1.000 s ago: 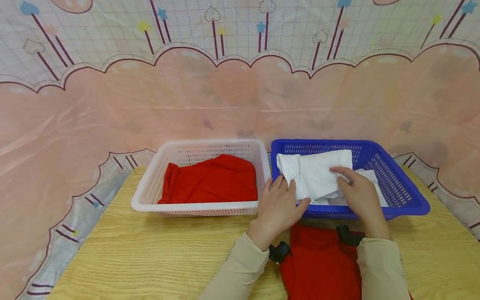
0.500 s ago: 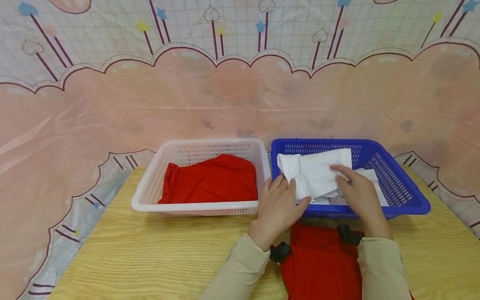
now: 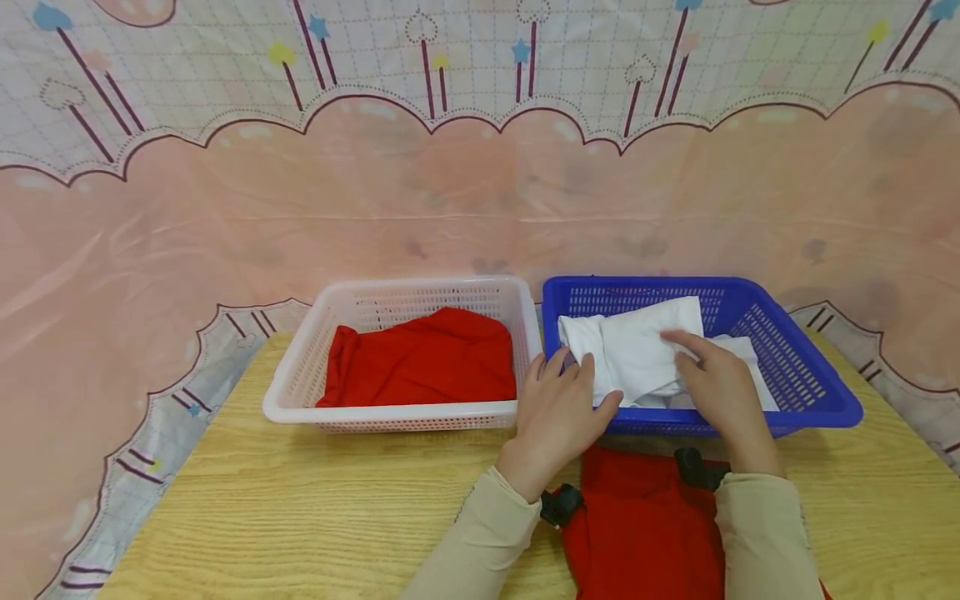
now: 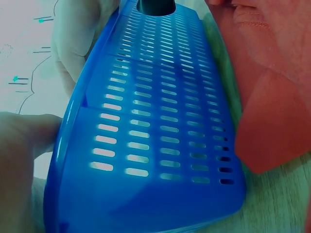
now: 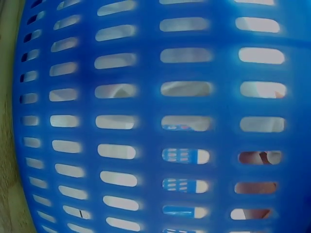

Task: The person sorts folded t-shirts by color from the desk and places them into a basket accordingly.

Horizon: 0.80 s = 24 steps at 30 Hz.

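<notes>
A folded white cloth (image 3: pixel 637 346) lies in the blue plastic basket (image 3: pixel 821 415) at right in the head view, on top of more white cloth (image 3: pixel 756 375). My left hand (image 3: pixel 555 421) reaches over the basket's front left corner, fingers spread loosely by the cloth's left edge. My right hand (image 3: pixel 716 387) comes over the front rim, index finger extended onto the cloth's right side. In the left wrist view, the left thumb (image 4: pixel 41 131) is at the basket's rim. The basket's slotted wall (image 5: pixel 146 107) fills the right wrist view, with white cloth showing through the slots.
Left of the blue basket stands a white plastic basket (image 3: pixel 390 414) holding a red cloth (image 3: pixel 427 358). A red garment (image 3: pixel 645 525) lies on the wooden table (image 3: pixel 300 517) beneath and between the forearms. A patterned curtain (image 3: pixel 375 192) hangs behind the baskets.
The white cloth's left edge has sunk slightly and shifted right, away from the left fingers, which have let go of it. Both hands have stayed almost in place.
</notes>
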Tool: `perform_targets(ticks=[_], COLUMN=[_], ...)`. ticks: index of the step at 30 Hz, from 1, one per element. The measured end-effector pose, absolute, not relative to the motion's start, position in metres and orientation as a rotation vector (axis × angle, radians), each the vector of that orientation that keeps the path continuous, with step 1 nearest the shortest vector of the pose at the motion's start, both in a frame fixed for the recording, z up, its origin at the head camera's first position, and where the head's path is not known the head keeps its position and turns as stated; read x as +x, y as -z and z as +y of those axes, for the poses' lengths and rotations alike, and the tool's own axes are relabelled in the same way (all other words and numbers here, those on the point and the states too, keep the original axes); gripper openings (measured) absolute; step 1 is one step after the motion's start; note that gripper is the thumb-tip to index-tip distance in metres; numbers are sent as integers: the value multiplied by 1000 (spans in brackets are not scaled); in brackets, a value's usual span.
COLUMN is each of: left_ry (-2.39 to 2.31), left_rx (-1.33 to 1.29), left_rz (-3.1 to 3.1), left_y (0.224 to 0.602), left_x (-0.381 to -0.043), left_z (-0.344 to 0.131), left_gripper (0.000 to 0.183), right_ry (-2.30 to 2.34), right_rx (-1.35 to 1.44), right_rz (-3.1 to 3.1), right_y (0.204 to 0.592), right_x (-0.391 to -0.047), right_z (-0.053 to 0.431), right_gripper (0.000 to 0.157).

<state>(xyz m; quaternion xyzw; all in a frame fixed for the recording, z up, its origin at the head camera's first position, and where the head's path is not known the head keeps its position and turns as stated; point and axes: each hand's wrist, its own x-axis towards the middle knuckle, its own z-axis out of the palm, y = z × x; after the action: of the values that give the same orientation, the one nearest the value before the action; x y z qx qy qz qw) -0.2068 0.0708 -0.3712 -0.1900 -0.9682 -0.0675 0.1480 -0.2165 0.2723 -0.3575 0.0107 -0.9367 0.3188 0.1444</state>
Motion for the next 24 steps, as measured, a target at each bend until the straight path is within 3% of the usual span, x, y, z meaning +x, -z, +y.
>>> perform_targets(ticks=[14,24], left_ry=[156,127], left_rx=[-632,-605], left_rz=[-2749,-2762], left_y=[371,372], left_x=[-206,-207], left_z=[69,70], left_gripper=[46,56], right_ry=[-936,-944], right_rx=[-27,-35], right_rz=[-2651,-2606], right_y=[357,357], right_x=[-216,-216], right_z=[273,272], right_gripper=[36,36])
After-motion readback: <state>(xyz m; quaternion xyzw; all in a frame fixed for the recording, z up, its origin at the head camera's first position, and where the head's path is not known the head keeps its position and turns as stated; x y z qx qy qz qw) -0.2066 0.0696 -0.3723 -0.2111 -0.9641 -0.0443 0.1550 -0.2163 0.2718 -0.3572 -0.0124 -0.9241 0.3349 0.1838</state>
